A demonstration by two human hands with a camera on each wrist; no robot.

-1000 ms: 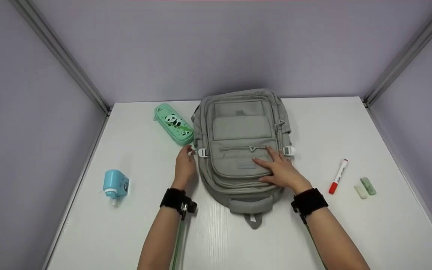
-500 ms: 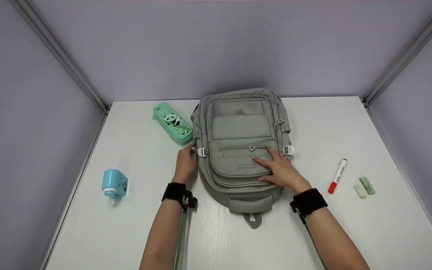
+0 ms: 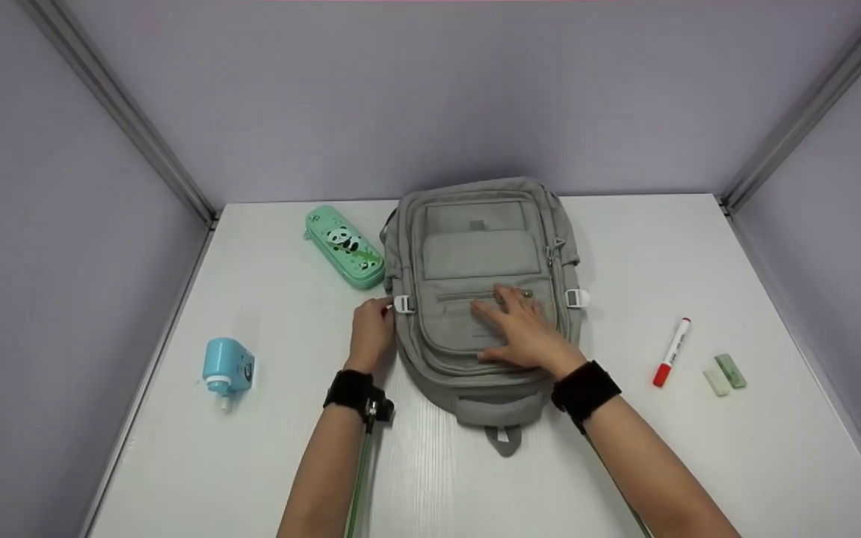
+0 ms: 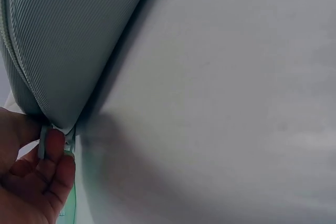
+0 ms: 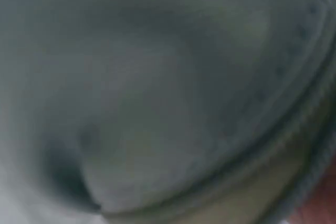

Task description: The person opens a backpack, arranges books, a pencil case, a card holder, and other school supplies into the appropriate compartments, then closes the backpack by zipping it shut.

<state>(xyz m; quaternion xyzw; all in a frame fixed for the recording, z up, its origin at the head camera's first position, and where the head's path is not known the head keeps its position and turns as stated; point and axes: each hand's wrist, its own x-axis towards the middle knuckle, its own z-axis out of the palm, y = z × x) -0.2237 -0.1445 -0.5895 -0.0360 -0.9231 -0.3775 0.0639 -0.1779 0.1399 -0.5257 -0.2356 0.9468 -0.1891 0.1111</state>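
A grey backpack (image 3: 479,254) lies front side up on the white table, its top handle (image 3: 501,409) toward me. At its left edge, beside a white buckle (image 3: 403,304), is my left hand (image 3: 371,332). In the left wrist view the thumb and finger pinch a small grey zipper pull (image 4: 42,142) where the bag's zipper seam ends. My right hand (image 3: 526,335) rests with spread fingers on the front pocket, over part of its zipper. Only blurred grey fabric and a zipper track (image 5: 294,114) fill most of the right wrist view.
A green panda pencil case (image 3: 344,246) lies against the backpack's left side. Farther left is a blue bottle (image 3: 229,364) with a white tip. On the right lie a red-capped marker (image 3: 672,351) and two small green blocks, one darker (image 3: 730,370), one paler (image 3: 715,382).
My right hand has slid left across the front pocket and now covers its zipper pull. The left hand has closed in at the bag's left edge. The backpack has stayed put.
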